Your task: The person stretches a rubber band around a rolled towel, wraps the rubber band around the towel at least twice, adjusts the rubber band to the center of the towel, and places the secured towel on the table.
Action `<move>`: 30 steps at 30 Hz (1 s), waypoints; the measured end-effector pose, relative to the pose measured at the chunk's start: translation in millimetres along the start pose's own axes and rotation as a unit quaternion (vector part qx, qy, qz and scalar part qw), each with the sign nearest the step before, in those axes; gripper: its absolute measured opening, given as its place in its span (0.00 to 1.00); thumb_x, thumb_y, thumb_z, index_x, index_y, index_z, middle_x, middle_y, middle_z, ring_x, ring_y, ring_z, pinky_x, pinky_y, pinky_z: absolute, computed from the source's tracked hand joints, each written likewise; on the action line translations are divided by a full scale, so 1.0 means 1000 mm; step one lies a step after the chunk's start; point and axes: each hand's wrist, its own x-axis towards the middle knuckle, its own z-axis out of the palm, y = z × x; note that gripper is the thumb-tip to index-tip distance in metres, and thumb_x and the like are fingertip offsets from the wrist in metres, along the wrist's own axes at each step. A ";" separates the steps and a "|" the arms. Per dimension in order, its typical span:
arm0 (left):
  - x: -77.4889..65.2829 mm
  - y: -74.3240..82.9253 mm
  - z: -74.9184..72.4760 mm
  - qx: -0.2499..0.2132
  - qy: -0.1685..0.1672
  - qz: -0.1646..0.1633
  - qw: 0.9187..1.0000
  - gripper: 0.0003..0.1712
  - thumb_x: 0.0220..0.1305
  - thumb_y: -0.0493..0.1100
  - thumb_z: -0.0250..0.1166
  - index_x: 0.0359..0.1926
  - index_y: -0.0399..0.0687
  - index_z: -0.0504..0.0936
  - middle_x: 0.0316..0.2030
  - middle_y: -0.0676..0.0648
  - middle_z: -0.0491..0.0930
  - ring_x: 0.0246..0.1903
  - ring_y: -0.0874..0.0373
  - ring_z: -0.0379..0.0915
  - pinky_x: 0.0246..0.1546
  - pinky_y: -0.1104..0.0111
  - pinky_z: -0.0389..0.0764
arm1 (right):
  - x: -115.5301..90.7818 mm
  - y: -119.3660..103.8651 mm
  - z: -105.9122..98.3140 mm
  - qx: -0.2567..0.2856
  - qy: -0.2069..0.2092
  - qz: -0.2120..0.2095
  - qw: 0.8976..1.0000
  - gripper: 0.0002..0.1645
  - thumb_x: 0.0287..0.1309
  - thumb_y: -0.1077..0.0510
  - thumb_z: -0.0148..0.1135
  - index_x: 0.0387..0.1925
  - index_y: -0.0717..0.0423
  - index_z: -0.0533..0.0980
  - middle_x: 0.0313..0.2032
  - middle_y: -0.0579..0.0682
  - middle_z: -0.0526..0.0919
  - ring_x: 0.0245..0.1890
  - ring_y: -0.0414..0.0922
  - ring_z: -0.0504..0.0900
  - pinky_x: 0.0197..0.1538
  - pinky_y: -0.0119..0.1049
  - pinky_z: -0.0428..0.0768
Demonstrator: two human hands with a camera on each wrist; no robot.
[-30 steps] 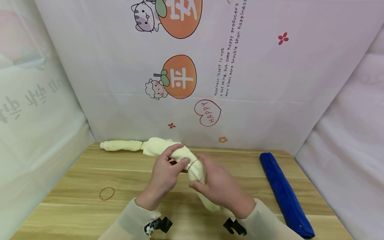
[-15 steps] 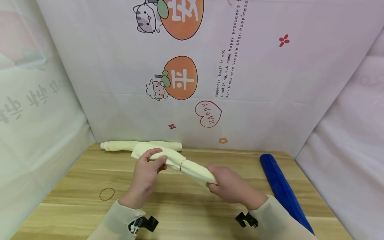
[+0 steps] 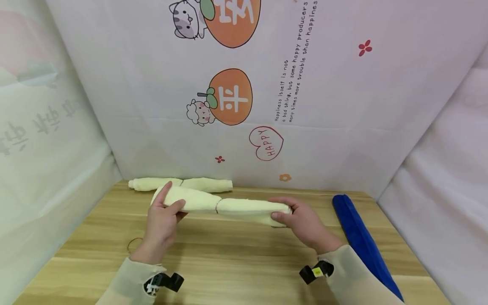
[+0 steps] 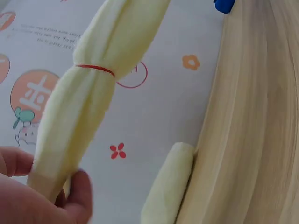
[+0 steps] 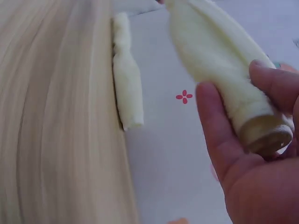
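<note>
Both hands hold a pale yellow rolled towel (image 3: 248,206) level over the table, one at each end. A thin red rubber band (image 4: 95,68) cinches the roll near its middle. The left hand (image 3: 162,218) grips the left end, thumb on the near side. At the other end, the right hand (image 3: 305,222) pinches the roll between thumb and fingers; its round, shaded end shows in the right wrist view. Behind lies a second rolled pale yellow towel (image 3: 207,184), also banded at its middle, along the back edge.
A rolled blue towel (image 3: 364,241) lies slanted on the right of the wooden table (image 3: 228,262). A loose rubber band (image 3: 133,245) lies at the left, partly hidden by the left wrist. A printed white cloth (image 3: 324,106) rises behind the table.
The hands have moved apart to the two ends of the towel. The bent roll is now straightened and nearly level, and the left hand has shifted left.
</note>
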 end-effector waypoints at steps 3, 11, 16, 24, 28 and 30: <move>0.005 -0.001 -0.011 -0.039 0.001 -0.025 0.999 0.46 0.69 0.28 0.60 0.78 0.65 0.54 0.26 0.52 0.72 0.25 0.61 0.75 0.37 0.67 0.82 | 0.008 0.005 0.005 0.025 0.005 0.020 0.999 0.26 0.63 0.48 0.68 0.62 0.40 0.77 0.65 0.49 0.70 0.57 0.50 0.73 0.55 0.45 0.77; 0.021 0.002 -0.050 -0.054 0.019 -0.065 0.996 0.29 0.78 0.36 0.49 0.75 0.58 0.60 0.45 0.49 0.68 0.32 0.60 0.72 0.41 0.68 0.79 | 0.042 0.011 0.043 0.240 -0.011 0.050 0.969 0.25 0.70 0.69 0.53 0.66 0.54 0.72 0.62 0.54 0.59 0.49 0.44 0.66 0.51 0.36 0.72; 0.038 0.006 -0.074 -0.038 0.036 -0.066 0.996 0.32 0.77 0.35 0.51 0.77 0.58 0.57 0.54 0.46 0.62 0.33 0.59 0.71 0.34 0.71 0.77 | 0.067 0.006 0.071 0.292 0.011 0.082 0.953 0.27 0.67 0.74 0.52 0.65 0.58 0.72 0.43 0.54 0.63 0.34 0.45 0.73 0.46 0.42 0.83; 0.074 0.010 -0.110 -0.049 0.037 -0.113 0.992 0.36 0.78 0.32 0.38 0.80 0.57 0.41 0.75 0.40 0.43 0.52 0.57 0.65 0.51 0.68 0.74 | 0.113 0.008 0.116 0.398 0.032 0.095 0.912 0.23 0.67 0.72 0.51 0.63 0.69 0.71 0.62 0.60 0.66 0.45 0.46 0.70 0.57 0.44 0.78; 0.092 0.008 -0.128 -0.045 0.042 -0.134 0.989 0.37 0.75 0.29 0.34 0.80 0.55 0.39 0.76 0.42 0.40 0.54 0.56 0.62 0.53 0.67 0.72 | 0.129 0.014 0.139 0.384 0.041 0.123 0.914 0.23 0.69 0.70 0.55 0.64 0.69 0.69 0.64 0.59 0.63 0.57 0.51 0.69 0.55 0.41 0.78; 0.099 0.006 -0.132 -0.040 0.056 -0.143 0.987 0.37 0.75 0.29 0.36 0.80 0.53 0.41 0.74 0.42 0.44 0.52 0.56 0.63 0.52 0.67 0.73 | 0.133 0.016 0.146 0.373 0.056 0.144 0.915 0.25 0.68 0.72 0.55 0.65 0.68 0.68 0.64 0.60 0.64 0.57 0.53 0.70 0.53 0.41 0.80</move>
